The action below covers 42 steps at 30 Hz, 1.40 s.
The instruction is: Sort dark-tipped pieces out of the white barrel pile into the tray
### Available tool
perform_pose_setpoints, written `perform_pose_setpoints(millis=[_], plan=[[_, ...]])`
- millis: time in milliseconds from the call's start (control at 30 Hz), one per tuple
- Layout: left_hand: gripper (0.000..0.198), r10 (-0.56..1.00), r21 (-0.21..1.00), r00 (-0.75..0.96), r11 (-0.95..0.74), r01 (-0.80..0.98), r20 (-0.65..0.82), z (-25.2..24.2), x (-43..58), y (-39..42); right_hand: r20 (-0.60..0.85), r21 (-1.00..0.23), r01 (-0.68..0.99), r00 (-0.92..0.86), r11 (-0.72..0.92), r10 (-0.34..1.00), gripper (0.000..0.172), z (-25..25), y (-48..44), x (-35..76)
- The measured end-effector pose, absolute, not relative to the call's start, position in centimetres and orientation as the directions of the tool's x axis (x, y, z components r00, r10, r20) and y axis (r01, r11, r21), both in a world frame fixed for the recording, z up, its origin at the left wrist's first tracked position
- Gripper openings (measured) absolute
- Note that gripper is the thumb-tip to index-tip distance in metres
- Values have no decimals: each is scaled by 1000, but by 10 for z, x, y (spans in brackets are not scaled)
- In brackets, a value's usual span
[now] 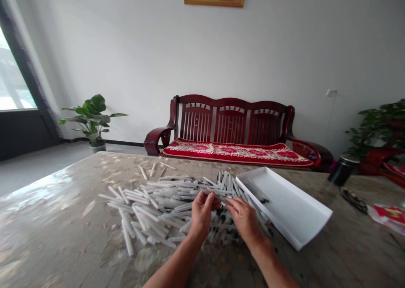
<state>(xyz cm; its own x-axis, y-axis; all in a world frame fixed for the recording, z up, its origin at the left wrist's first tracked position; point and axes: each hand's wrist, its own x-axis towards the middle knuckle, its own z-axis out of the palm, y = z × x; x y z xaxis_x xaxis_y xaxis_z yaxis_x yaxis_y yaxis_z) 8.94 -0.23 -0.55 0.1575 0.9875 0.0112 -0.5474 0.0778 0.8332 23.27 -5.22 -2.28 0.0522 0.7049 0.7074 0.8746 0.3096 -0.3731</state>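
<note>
A large heap of slim, translucent white pen-like sticks (148,216) is spread over the table, some with dark ends. Above the heap's right part, my left hand (202,210) is closed, its thumb and fingers pinching one end of a slim grey pen-like stick (222,198). My right hand (245,218) pinches the other end, so the stick lies roughly level between both hands. Its fine details are too small to make out. To the right, an open white box (291,203) holds several similar dark-tipped sticks (255,190) along its left side.
The table (63,220) has a patterned, shiny cover. A black cylinder (342,170), a coiled dark cable (354,200) and a red-and-white packet (389,214) are at the right. Behind stands a wooden bench (229,123) with a red cushion; a potted plant (93,117) is at the left.
</note>
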Motion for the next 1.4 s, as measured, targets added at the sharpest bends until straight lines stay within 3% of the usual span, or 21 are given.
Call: perform_pose_setpoints(millis=[100, 400, 533, 700, 867, 1033, 1200, 1400], plan=[[44, 984, 831, 176, 97, -548, 2, -4, 88, -2, 696, -403, 857, 59, 321, 716, 23, -22, -52, 232], [51, 981, 821, 145, 187, -539, -128, -1, 91, -1, 745, -345, 891, 67, 296, 664, 23, -24, -54, 225], [51, 987, 838, 125, 154, -523, -103, -1, 90, -2, 744, -310, 909, 49, 279, 666, 23, -24, -55, 222], [48, 988, 855, 153, 102, -509, -27, -2, 88, -2, 707, -427, 858, 122, 284, 696, 21, -21, -56, 222], [46, 975, 864, 216, 66, -499, 51, -3, 86, 2, 556, -691, 668, 243, 279, 795, 17, -13, -57, 222], [43, 958, 879, 255, 10, -478, 128, -4, 83, 3, 133, -958, 282, 304, 44, 943, 16, 0, -59, 219], [42, 939, 883, 310, 14, -470, 150, -3, 82, 3, -71, -997, -18, 200, -69, 977, 25, 10, -66, 221], [43, 941, 858, 333, 117, -501, 66, -2, 83, 1, -166, -969, -203, 135, -137, 977, 37, 9, -65, 225]])
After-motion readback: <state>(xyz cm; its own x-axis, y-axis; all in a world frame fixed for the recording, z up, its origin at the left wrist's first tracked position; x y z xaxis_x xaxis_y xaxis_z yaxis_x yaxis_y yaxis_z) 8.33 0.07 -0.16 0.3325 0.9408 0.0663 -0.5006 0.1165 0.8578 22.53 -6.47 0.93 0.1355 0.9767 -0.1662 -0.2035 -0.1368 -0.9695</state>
